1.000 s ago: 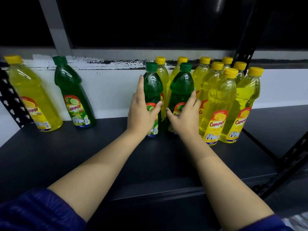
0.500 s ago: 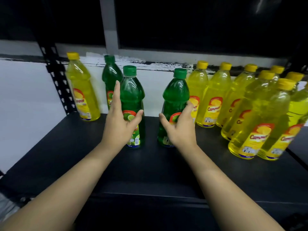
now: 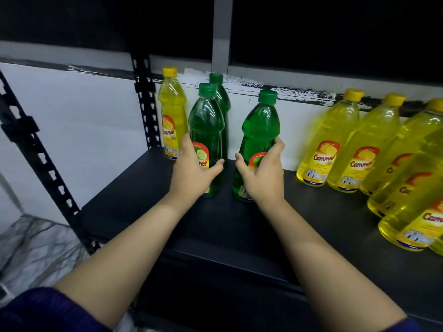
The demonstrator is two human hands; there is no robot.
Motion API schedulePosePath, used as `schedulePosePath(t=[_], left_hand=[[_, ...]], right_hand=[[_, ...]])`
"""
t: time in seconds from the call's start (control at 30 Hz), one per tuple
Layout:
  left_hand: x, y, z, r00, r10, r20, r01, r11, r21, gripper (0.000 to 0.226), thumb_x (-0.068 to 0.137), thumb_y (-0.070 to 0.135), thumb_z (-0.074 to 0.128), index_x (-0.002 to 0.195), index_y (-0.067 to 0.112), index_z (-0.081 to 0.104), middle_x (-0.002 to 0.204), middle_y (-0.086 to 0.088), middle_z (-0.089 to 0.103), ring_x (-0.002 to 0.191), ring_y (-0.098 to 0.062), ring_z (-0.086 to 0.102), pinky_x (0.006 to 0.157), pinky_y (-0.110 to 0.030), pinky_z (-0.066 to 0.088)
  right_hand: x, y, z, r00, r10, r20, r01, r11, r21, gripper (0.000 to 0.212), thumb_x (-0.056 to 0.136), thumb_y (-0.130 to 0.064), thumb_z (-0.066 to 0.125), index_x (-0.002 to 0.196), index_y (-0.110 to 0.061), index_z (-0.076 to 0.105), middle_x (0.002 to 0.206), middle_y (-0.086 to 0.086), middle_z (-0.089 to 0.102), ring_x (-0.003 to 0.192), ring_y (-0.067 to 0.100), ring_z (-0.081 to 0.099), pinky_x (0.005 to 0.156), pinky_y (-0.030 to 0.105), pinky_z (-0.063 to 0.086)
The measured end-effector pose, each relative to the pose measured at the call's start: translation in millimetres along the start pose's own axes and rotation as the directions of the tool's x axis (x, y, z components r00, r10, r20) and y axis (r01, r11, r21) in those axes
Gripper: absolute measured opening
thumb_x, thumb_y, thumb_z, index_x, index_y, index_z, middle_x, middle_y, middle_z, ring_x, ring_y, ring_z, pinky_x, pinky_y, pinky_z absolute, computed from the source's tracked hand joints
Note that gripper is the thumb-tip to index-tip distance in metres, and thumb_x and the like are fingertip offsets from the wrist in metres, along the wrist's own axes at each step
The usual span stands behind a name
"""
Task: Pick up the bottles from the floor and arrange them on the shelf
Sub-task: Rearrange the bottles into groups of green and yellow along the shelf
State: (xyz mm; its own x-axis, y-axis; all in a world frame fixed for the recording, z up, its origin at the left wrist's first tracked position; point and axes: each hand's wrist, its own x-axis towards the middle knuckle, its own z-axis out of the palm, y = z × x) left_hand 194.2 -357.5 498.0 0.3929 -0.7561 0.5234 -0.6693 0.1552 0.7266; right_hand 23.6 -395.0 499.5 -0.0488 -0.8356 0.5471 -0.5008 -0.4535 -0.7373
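On the black shelf, each of the two hands wraps a green bottle; sliding left could topple the rear green bottle.

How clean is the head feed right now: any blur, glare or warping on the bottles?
Head view: yellow bottles at the right edge are smeared and stretched by wide-angle distortion; the two held green bottles are sharper, with glare streaks on their shoulders; above the shelf it is near black.
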Motion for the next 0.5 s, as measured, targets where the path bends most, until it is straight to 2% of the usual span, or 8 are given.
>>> schedulePosePath(t=[0.1, 0.2, 0.33, 0.5], left_hand=[[7.8, -0.1, -1.6, 0.999, -0.042, 0.000, 0.042, 0.999, 0.003, 0.106, 0.078, 0.045, 0.086, 0.157, 0.012, 0.024, 0.148, -0.009, 0.052, 0.136, -0.027, 0.051, 0.108, -0.036, 0.047], [11.4, -3.9, -1.1, 0.999, -0.052, 0.004, 0.052, 0.999, -0.006, 0.103, 0.077, 0.045, 0.087, 0.154, 0.011, 0.028, 0.143, -0.009, 0.055, 0.133, -0.026, 0.053, 0.108, -0.041, 0.049], [8.9, -5.3, -3.4, 0.999, -0.053, 0.015, 0.052, 0.999, 0.013, 0.105, 0.079, 0.043, 0.086, 0.156, 0.008, 0.024, 0.151, -0.013, 0.047, 0.140, -0.029, 0.047, 0.113, -0.044, 0.045], [10.5, -5.7, -7.3, 0.998, -0.057, 0.037, 0.058, 0.998, -0.010, 0.101, 0.079, 0.043, 0.087, 0.154, 0.010, 0.027, 0.146, -0.010, 0.051, 0.135, -0.024, 0.050, 0.109, -0.036, 0.046]], right_hand=[[0.5, -0.3, 2.6, 1.000, 0.002, -0.007, -0.002, 1.000, 0.000, 0.090, 0.090, -0.046, 0.077, 0.154, -0.014, 0.021, 0.142, 0.005, 0.056, 0.120, 0.026, 0.063, 0.088, 0.034, 0.049], [0.4, 0.0, 1.2, 1.000, 0.003, -0.003, -0.003, 1.000, -0.012, 0.093, 0.090, -0.048, 0.077, 0.155, -0.014, 0.021, 0.144, 0.005, 0.055, 0.123, 0.026, 0.061, 0.089, 0.034, 0.050], [-0.9, 0.8, -3.8, 1.000, -0.009, 0.016, 0.010, 0.998, -0.057, 0.097, 0.089, -0.054, 0.077, 0.157, -0.011, 0.022, 0.145, 0.005, 0.055, 0.125, 0.027, 0.061, 0.093, 0.039, 0.054], [-3.9, 0.1, -6.2, 0.999, -0.017, 0.037, 0.019, 0.998, -0.065, 0.096, 0.090, -0.056, 0.076, 0.156, -0.012, 0.022, 0.144, 0.005, 0.055, 0.123, 0.028, 0.063, 0.092, 0.040, 0.055]])
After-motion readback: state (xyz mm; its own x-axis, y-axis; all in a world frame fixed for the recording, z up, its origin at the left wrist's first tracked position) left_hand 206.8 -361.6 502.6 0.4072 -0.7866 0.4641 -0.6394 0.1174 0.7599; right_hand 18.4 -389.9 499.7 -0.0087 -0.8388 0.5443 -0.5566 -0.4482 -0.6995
